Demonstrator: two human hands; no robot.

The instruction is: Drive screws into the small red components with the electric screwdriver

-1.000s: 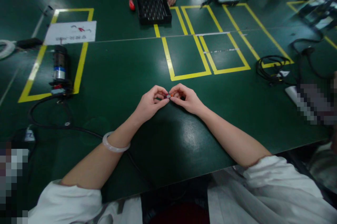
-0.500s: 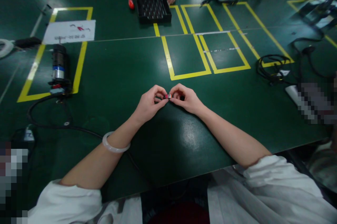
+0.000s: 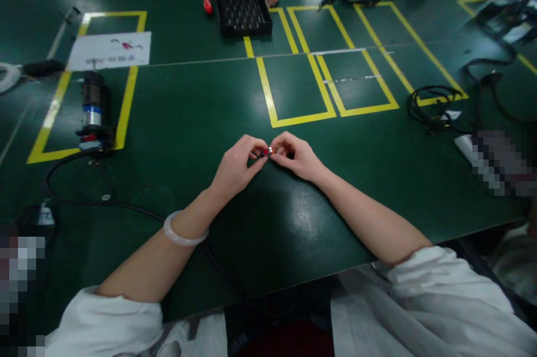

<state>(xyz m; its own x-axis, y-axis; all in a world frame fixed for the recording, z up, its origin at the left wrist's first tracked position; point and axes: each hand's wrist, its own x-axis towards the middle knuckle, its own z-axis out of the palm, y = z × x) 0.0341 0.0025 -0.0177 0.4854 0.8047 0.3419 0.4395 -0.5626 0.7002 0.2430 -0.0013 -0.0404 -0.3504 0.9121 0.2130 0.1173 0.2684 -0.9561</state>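
Note:
Between my two hands, just above the green table (image 3: 201, 105), is a small red, black and silver piece (image 3: 267, 151); its exact kind is too small to tell. My left hand (image 3: 240, 162) pinches it at the dark left end with thumb and forefinger. From the other side, my right hand (image 3: 296, 156) pinches the silvery right end, and the fingertips of both hands nearly meet. Fingers cover much of the piece. A pale bangle (image 3: 184, 229) circles my left wrist.
A black cylindrical device (image 3: 93, 108) with a cable stands at left by a white paper sign (image 3: 109, 50). Across the table, another person's hands touch a black tray (image 3: 243, 10) beside a red-handled tool (image 3: 207, 3). Coiled black cable (image 3: 434, 108) lies right. Yellow tape (image 3: 304, 120) marks rectangles.
The small piece has turned slightly between my fingertips, its silver end now catching more light. My hands stay nearly in place. At the far right, another person's hands have come into view.

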